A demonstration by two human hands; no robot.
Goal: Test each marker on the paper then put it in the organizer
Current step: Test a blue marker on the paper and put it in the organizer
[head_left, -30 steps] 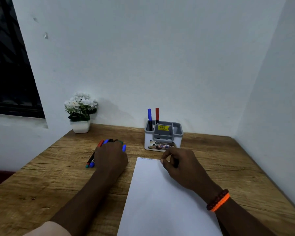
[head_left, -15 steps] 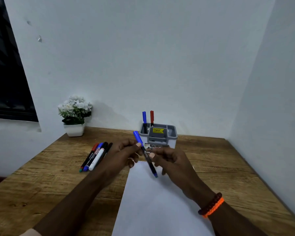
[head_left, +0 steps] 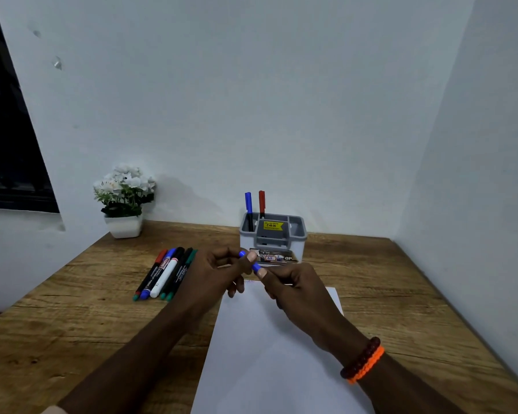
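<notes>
Wooden desk (head_left: 371, 282), white walls. I see both hands pinching blue marker (head_left: 253, 264) just before organizer (head_left: 272, 240), over paper (head_left: 275, 354): left hand (head_left: 213, 273) on cap, right hand (head_left: 293, 289) on barrel. Light, stiff, slick; grip barrel mid-length.

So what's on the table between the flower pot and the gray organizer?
In the head view, a row of markers lies on the wooden table, nearer than both the flower pot and the organizer.
</notes>
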